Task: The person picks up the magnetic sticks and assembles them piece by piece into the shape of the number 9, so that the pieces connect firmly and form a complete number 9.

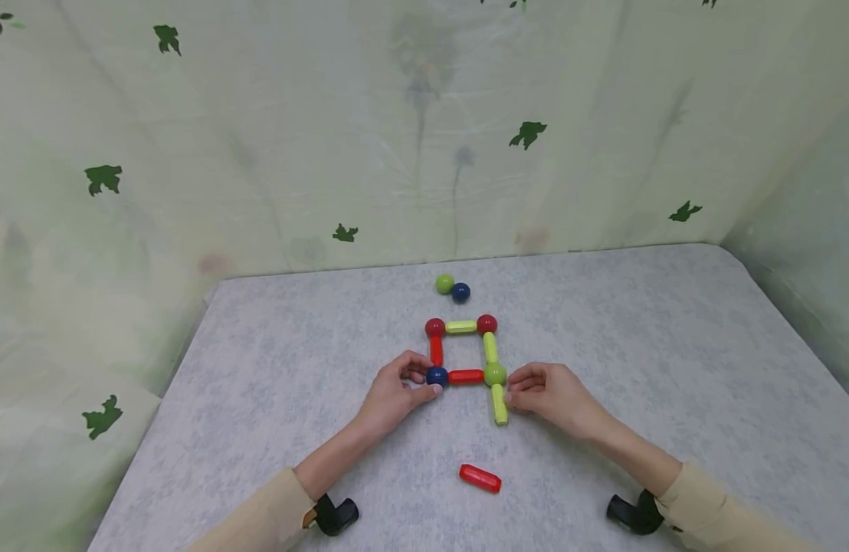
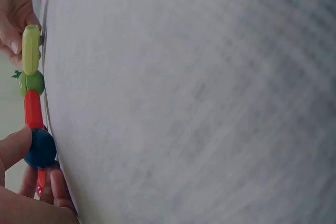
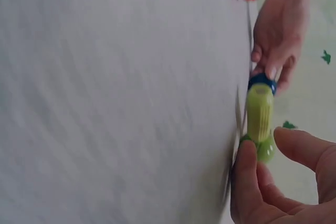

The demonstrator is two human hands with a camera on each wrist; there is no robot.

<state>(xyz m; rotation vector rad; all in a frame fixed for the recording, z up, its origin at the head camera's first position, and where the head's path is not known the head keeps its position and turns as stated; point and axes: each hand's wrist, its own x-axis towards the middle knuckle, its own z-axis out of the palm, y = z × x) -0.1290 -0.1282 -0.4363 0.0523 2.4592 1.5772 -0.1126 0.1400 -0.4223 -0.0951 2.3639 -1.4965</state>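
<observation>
A square of magnetic rods and balls lies on the table. Its corners are two red balls (image 1: pixel 487 324), a blue ball (image 1: pixel 437 376) and a green ball (image 1: pixel 495 374). Red rods (image 1: pixel 466 376) form the left and near sides, yellow-green rods (image 1: pixel 461 327) the far and right sides. One more yellow-green rod (image 1: pixel 499 405) sticks out from the green ball toward me. My left hand (image 1: pixel 399 389) pinches the blue ball between thumb and fingers. Beside the green ball is my right hand (image 1: pixel 555 399); in the right wrist view its thumb (image 3: pixel 302 142) stands apart from its fingers.
A loose red rod (image 1: pixel 480 478) lies nearer to me, between the forearms. Behind the square, a second green ball (image 1: pixel 444 284) and a second blue ball (image 1: pixel 460 293) sit side by side. A pale curtain with leaf shapes (image 1: pixel 529 134) hangs past the table's far edge.
</observation>
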